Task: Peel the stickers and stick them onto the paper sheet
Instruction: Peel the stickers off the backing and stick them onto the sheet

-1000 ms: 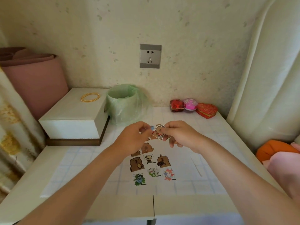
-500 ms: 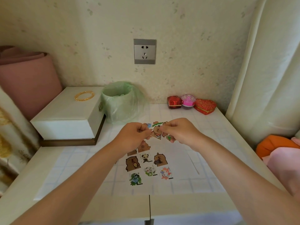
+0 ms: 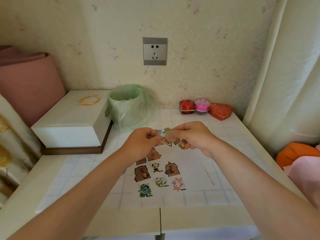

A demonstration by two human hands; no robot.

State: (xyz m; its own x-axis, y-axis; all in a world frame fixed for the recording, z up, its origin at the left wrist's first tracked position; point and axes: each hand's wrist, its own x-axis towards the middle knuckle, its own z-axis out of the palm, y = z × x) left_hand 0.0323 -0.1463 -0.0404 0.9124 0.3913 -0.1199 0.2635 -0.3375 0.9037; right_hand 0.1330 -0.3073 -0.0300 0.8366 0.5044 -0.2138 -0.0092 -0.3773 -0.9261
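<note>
A white paper sheet (image 3: 194,172) lies flat on the table and carries several cartoon stickers (image 3: 156,177), mostly brown animals. Above its far edge both hands meet around one brown animal sticker (image 3: 170,138). My left hand (image 3: 143,143) pinches its left edge between thumb and fingers. My right hand (image 3: 192,135) pinches its upper right part. A few loose stickers (image 3: 183,145) lie under and behind the hands, partly hidden.
A bin lined with a green bag (image 3: 129,106) stands at the back, beside a white box (image 3: 72,122) with a gold bangle (image 3: 89,99) on it. Red and pink trinket boxes (image 3: 206,108) sit back right. A pink roll (image 3: 29,84) stands left, cushions (image 3: 301,156) right.
Both hands stay together at the sticker with only small finger movements. The camera has shifted slightly, so the scene sits a little lower and further left in view.
</note>
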